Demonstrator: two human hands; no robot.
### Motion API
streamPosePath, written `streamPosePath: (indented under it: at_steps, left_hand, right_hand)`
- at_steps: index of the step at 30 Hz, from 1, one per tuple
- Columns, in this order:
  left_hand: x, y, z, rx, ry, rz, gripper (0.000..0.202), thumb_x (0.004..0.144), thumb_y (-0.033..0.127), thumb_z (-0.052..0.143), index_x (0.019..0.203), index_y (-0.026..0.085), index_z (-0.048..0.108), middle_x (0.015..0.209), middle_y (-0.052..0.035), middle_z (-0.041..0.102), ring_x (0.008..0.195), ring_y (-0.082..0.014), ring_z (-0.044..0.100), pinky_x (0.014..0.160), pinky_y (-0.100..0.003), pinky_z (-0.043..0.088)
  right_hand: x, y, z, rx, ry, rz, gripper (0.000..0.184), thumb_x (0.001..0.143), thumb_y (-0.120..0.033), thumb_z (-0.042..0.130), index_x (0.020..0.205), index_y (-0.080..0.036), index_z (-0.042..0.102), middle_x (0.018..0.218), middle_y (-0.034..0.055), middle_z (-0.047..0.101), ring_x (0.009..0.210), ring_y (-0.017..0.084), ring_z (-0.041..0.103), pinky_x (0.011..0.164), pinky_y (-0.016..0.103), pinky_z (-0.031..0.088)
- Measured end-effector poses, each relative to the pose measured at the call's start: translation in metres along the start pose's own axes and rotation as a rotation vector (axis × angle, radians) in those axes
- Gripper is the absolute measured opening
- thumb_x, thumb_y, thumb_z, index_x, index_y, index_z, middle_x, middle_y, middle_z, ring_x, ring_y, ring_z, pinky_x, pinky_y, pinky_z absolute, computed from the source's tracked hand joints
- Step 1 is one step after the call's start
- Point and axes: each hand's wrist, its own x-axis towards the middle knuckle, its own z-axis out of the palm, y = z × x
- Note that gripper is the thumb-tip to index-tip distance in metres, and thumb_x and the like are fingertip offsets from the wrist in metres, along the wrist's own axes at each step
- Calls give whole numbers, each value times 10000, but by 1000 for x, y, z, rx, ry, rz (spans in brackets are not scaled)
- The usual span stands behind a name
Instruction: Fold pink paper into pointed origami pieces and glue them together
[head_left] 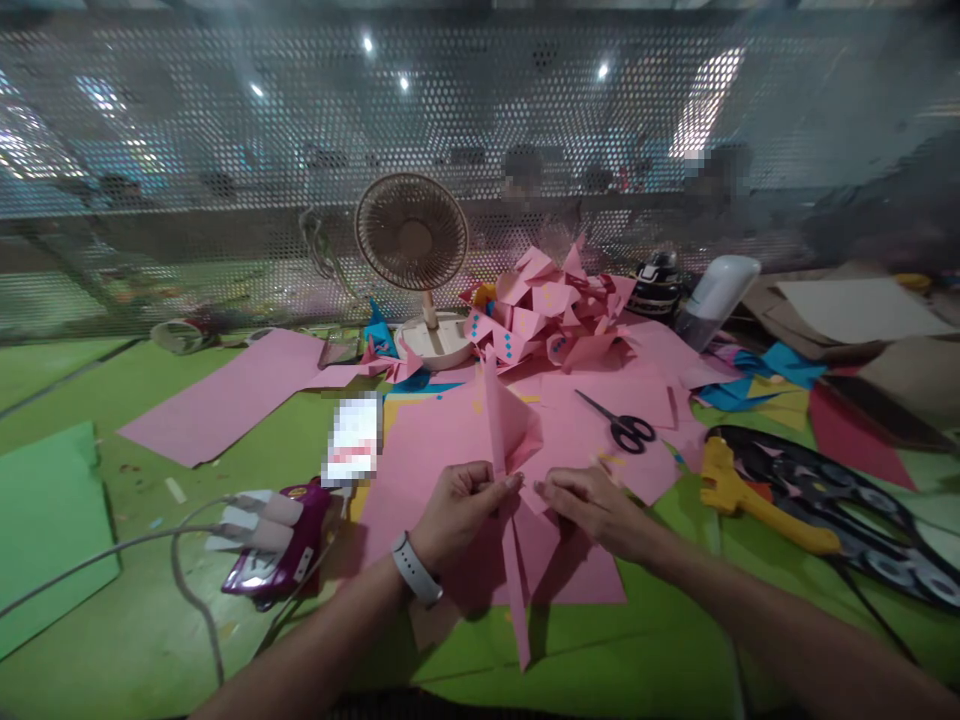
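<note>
My left hand (457, 510), with a white watch band on the wrist, pinches a folded pink paper shape (511, 430) at its middle. My right hand (592, 505) is closed on the same paper from the right side. The shape stands upright, with a wide fold above my fingers and a long narrow point hanging down below them. Flat pink sheets (570, 420) lie on the green table (135, 620) under my hands. Black-handled scissors (622, 425) lie just beyond my right hand.
A pile of folded pink paper pieces (555, 310) and a small desk fan (414, 260) stand at the back. A purple device with white cables (274, 540) lies left. A yellow tool (757, 505) and a black tray (847, 520) lie right. Perforated metal screen behind.
</note>
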Motion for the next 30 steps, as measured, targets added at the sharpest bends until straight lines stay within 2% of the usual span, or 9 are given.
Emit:
streamPosePath:
  at_steps: [5, 12, 17, 23, 30]
  left_hand:
    - [0, 1, 0, 19, 6, -4, 384, 712, 391, 675, 523, 140, 455, 479, 32, 481, 444, -52, 366, 444, -204, 249]
    - [0, 6, 2, 24, 3, 1, 379, 714, 391, 668, 516, 142, 462, 488, 25, 504, 459, -60, 393, 463, -207, 274]
    - [0, 8, 2, -7, -18, -2, 384, 712, 404, 667, 512, 134, 482, 487, 24, 495, 467, -61, 398, 483, -211, 299]
    - [0, 8, -2, -59, -132, -125, 319, 681, 404, 701, 688, 101, 600, 589, -1, 556, 519, -75, 452, 517, -214, 342]
    - [1, 7, -4, -35, -147, -93, 353, 687, 395, 697, 550, 125, 516, 491, 35, 478, 457, -57, 373, 474, -208, 284]
  right_hand:
    - [1, 3, 5, 36, -49, 67, 391, 881, -485, 407, 647, -173, 446, 556, -46, 414, 482, 74, 410, 441, 201, 305]
    - [1, 6, 4, -9, -68, 52, 387, 897, -473, 375, 631, -194, 358, 563, -60, 331, 506, 77, 348, 465, 204, 288]
    - [0, 6, 6, 6, -61, 49, 362, 892, -471, 387, 657, -197, 381, 571, -59, 360, 500, 79, 371, 471, 205, 304]
    - [-1, 6, 4, -14, -72, 29, 353, 892, -468, 391, 675, -190, 399, 598, -52, 353, 538, 87, 368, 494, 213, 309]
    - [-2, 0, 5, 101, -95, 97, 349, 880, -468, 412, 670, -189, 417, 599, -51, 374, 547, 87, 386, 503, 208, 336]
